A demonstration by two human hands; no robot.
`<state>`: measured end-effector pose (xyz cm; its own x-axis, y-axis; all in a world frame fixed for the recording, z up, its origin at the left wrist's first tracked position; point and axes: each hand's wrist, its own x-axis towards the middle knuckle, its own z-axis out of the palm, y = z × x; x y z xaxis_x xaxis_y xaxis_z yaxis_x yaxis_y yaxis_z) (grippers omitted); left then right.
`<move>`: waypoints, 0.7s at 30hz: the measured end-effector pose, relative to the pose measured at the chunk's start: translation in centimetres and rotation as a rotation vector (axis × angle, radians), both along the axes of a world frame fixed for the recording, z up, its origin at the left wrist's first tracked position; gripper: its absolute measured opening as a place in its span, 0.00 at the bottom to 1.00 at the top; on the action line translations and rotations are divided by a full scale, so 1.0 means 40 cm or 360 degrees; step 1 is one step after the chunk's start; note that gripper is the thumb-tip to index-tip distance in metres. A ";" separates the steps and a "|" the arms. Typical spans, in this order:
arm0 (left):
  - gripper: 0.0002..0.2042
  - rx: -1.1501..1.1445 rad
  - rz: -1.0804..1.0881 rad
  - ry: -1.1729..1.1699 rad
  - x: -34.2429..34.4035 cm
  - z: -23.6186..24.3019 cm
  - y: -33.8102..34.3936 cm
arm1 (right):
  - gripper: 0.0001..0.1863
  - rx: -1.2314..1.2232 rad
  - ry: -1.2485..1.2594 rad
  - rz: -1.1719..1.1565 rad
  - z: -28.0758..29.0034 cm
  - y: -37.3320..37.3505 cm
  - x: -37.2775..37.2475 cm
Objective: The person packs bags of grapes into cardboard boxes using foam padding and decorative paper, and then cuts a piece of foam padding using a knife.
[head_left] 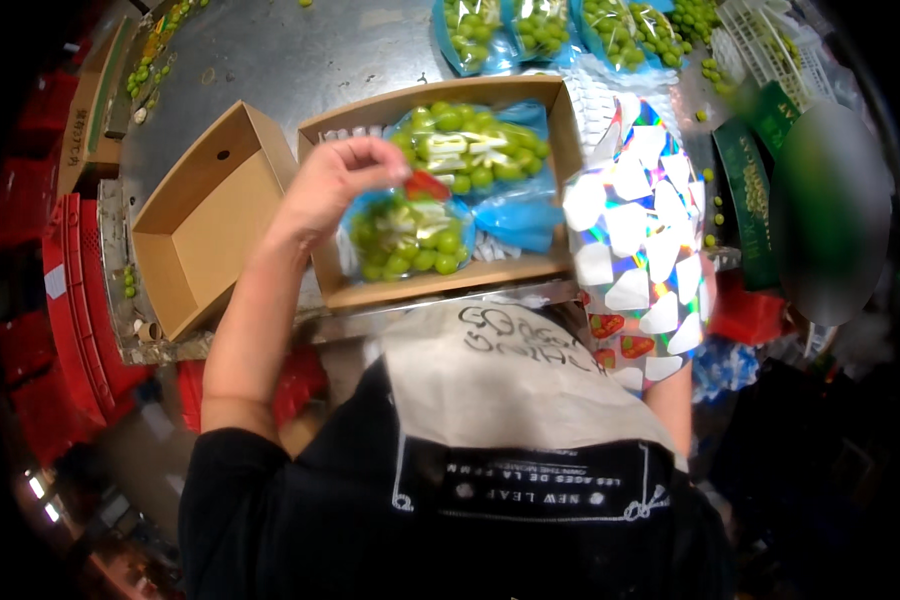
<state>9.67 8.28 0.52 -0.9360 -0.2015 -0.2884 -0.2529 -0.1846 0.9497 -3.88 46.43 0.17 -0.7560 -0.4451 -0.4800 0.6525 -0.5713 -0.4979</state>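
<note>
My left hand (348, 178) pinches a small red sticker (427, 186) over a cardboard box (435, 287). In that box lie two clear-and-blue bags of green grapes, the far bag (470, 148) and the near bag (410, 240). The sticker is just above the near bag; whether it touches cannot be made out. On the right, my right hand (709, 285) holds up a shiny sticker sheet (642, 235), which hides most of its fingers. Many spots on the sheet are bare white, and a few red stickers remain near its lower end.
An open cardboard box (205, 215) without contents stands left on the metal table (320, 45). More bagged grapes (542, 28) lie at the back, beside a white plastic basket (765, 45). Loose grapes (710, 175) and green printed cards (748, 195) are at right. Red crates (75, 310) stand at left.
</note>
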 end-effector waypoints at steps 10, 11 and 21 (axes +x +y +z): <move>0.06 -0.1036 -0.0455 -0.0214 -0.067 -0.086 0.117 | 0.26 -0.0049 -0.0063 -0.0009 -0.018 -0.003 0.008; 0.06 -0.1173 -0.0460 -0.0230 -0.068 -0.083 0.125 | 0.26 -0.0053 -0.0071 -0.0007 -0.020 -0.004 0.009; 0.03 -0.2032 -0.0710 0.0212 -0.053 -0.112 0.129 | 0.26 -0.0226 -0.0124 0.0040 -0.051 0.026 0.004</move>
<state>7.54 13.44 -3.95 -0.9972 0.0672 -0.0333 0.0472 0.9075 0.4175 -3.72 47.48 -1.87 -0.7068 -0.5310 -0.4674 0.7008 -0.6154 -0.3608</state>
